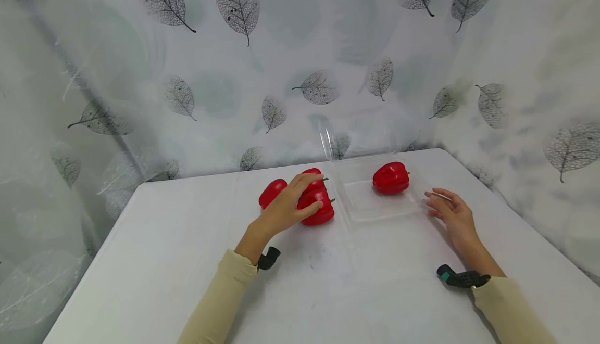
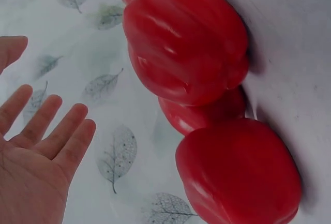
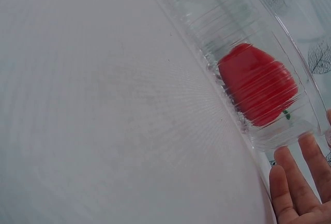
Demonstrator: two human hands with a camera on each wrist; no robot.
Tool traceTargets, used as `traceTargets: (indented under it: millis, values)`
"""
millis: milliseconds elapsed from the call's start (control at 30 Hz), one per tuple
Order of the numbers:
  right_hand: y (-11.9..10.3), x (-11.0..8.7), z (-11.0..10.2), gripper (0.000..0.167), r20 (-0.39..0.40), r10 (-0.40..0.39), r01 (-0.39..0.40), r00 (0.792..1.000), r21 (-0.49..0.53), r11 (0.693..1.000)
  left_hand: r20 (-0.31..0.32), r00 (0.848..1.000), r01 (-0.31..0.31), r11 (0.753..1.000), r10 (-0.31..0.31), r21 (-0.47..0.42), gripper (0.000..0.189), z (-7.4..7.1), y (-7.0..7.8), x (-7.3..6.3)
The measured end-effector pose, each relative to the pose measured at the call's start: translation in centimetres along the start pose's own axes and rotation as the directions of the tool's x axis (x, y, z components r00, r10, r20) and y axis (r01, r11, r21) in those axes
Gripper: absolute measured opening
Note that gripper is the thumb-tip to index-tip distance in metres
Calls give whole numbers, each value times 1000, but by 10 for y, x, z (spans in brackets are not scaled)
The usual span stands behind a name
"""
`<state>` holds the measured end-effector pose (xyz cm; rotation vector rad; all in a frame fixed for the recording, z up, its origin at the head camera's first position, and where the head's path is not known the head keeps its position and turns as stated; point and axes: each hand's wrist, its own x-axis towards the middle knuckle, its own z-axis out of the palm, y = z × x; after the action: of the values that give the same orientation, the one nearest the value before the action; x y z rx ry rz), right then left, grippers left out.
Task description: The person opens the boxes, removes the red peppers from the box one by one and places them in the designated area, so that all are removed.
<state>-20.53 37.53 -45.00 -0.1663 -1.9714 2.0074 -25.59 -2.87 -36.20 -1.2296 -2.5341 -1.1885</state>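
Three red bell peppers lie close together left of a clear plastic container: a front one (image 1: 321,216), a back one (image 1: 311,171) and a left one (image 1: 269,194). Over them hovers my left hand (image 1: 284,204), fingers spread. In the left wrist view that hand (image 2: 36,167) shows a gap from the nearest peppers (image 2: 186,43). Another red bell pepper (image 1: 390,178) lies inside the container (image 1: 361,218). At the container's right end is my right hand (image 1: 452,217), fingers loosely bent and holding nothing. Its fingertips (image 3: 282,154) are at the clear wall; whether they touch it, I cannot tell.
The container's transparent lid (image 1: 356,133) stands raised at the back, against a leaf-patterned curtain (image 1: 225,89). White table surface (image 1: 300,292) stretches in front of the container and peppers. The curtain also hangs along both sides.
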Motion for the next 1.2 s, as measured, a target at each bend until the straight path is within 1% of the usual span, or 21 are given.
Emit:
traceTargets:
  millis: [267, 333, 500, 567, 700, 833, 933, 1067, 1200]
  values:
    - [0, 0, -3, 39, 2, -12, 12, 1000, -15, 1000, 22, 1000, 20, 1000, -20, 16, 60, 11, 6, 12]
    - [0, 0, -3, 38, 2, -15, 15, 1000, -13, 1000, 26, 1000, 4, 1000, -4, 22, 61, 14, 8, 15]
    - [0, -2, -1, 40, 7, -21, 21, 1000, 9, 1000, 36, 997, -69, 997, 68, 20, 59, 20, 13, 25]
    - [0, -2, -1, 40, 3, -21, 21, 1000, 18, 1000, 44, 995, -87, 996, 86, 19, 59, 22, 14, 28]
    - [1, -1, 0, 36, -4, -18, 18, 1000, 21, 1000, 57, 994, -93, 995, 91, 28, 59, 28, 15, 34]
    - [1, 0, 1, 38, -1, -22, 22, 1000, 12, 1000, 65, 994, -87, 996, 84, 37, 59, 33, 14, 39]
    - [1, 1, 0, 40, 0, -22, 22, 1000, 4, 1000, 70, 993, -95, 995, 92, 36, 58, 37, 15, 43]
    - [1, 2, -1, 38, -8, -22, 22, 1000, -4, 1000, 83, 991, -107, 994, 106, 3, 58, 40, 15, 49]
    - [1, 2, 0, 36, -15, -12, 12, 1000, -1, 1000, 96, 990, -99, 995, 99, -6, 58, 45, 12, 56]
